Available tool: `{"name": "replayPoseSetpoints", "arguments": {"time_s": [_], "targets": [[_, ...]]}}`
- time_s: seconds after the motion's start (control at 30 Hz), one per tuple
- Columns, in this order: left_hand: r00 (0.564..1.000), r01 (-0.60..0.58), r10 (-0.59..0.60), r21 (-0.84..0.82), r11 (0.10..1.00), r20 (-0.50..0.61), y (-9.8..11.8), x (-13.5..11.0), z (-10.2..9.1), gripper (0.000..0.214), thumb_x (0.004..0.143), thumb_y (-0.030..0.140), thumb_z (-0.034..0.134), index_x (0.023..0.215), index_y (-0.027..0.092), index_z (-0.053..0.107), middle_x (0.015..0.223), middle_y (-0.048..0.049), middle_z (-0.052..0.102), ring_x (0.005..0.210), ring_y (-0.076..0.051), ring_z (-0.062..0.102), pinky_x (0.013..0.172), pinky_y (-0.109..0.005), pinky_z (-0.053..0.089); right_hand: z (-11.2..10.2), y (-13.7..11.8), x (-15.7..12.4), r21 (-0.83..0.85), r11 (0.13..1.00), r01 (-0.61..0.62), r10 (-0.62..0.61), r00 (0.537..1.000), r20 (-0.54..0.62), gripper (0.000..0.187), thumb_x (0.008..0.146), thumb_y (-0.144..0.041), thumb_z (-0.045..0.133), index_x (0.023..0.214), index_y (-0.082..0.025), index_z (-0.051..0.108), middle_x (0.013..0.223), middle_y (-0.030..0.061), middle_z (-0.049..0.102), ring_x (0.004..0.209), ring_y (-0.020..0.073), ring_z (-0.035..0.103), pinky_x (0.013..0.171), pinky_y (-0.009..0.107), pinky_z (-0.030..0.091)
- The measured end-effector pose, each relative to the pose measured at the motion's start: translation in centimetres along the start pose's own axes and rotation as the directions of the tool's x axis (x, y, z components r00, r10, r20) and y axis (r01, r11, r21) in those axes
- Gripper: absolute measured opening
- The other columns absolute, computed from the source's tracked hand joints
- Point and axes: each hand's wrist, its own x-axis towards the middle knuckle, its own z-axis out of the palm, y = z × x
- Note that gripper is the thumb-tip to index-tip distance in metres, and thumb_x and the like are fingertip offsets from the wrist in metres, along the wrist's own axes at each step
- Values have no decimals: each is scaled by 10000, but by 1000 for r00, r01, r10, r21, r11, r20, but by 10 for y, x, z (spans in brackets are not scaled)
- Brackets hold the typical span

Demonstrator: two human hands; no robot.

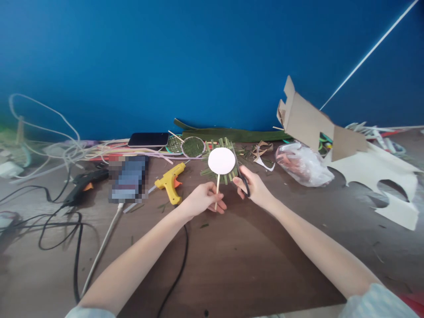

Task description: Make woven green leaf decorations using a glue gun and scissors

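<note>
Broadly, a blue wall (198, 66) rose behind the brown table (251, 274), a cardboard box (306, 119) tilted at right.
Nearer in, the left hand (207, 198) and right hand (253, 184) met near a white disc (221, 160) fringed with green strips (226, 143), just beyond them mid-table; a yellow glue gun (171, 182) lay to their left. The right hand's fingers curled around dark-handled scissors (245, 184), close beside the disc's right edge; the left thumb and fingers pinched the thin stick (217, 185) below the disc.

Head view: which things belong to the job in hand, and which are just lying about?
Job:
White disc
Stick, in left hand
Green strips
Scissors, in right hand
Yellow glue gun, probably

Lying about, seemingly:
Plugged-in phone
Plastic bag
Cardboard box
</note>
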Motion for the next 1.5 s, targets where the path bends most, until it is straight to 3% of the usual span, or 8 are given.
{"name": "replayPoseSetpoints", "arguments": {"time_s": [0.7,1.5], "targets": [[998,-9,4,68,998,65,-2,1,-11,181,813,221,569,710,150,438,640,-47,689,533,-135,651,531,-233,493,-3,0,1,-23,1000,16,-16,1000,-15,397,786,-527,543,699,-213,316,507,-102,395,334,59,463,358,178,299],[1000,-21,23,141,990,-12,1,1,-15,181,817,201,546,696,160,419,645,-40,685,529,-125,641,523,-222,473,-4,0,1,-39,999,12,-13,999,-41,366,761,-510,590,732,-202,393,473,-105,348,338,52,401,369,190,275]]}}
